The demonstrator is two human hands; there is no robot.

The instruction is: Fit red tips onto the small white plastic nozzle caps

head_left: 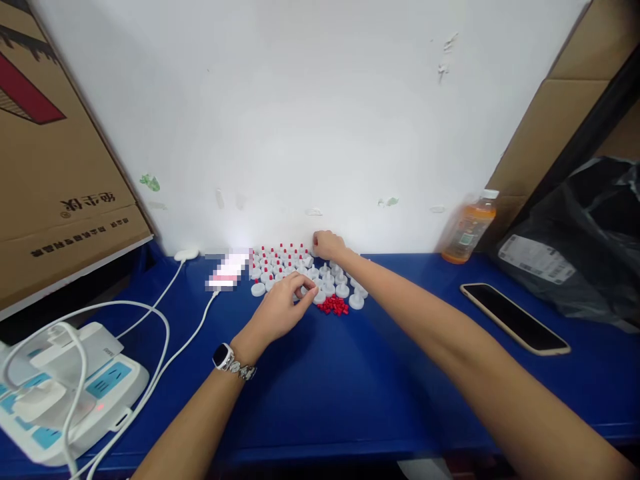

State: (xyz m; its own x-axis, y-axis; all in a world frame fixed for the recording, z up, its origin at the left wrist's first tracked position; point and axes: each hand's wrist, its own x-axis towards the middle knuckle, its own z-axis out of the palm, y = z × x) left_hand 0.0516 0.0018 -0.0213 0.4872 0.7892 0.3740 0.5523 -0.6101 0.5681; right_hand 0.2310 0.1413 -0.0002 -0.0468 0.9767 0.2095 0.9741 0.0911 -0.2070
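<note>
A blue table (350, 387) stretched along a white wall (310, 120), with a black bag (595, 233) at its right end and a juice bottle (470, 227) standing upright, holding orange liquid. White caps (280, 263) sat in rows against the wall, red tips pointing up. The left hand (283, 310) curled at the rows' near edge, fingertips pinched on something too small to make out. The right hand (327, 245) pinched a red plug at the back row. Loose red plugs (334, 305) lay heaped just beside the left hand.

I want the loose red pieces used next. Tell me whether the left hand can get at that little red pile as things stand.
Probably yes. The left hand rests on the blue table just left of the red pile, with bare table between them. The right hand is farther back, at the wall.
</note>
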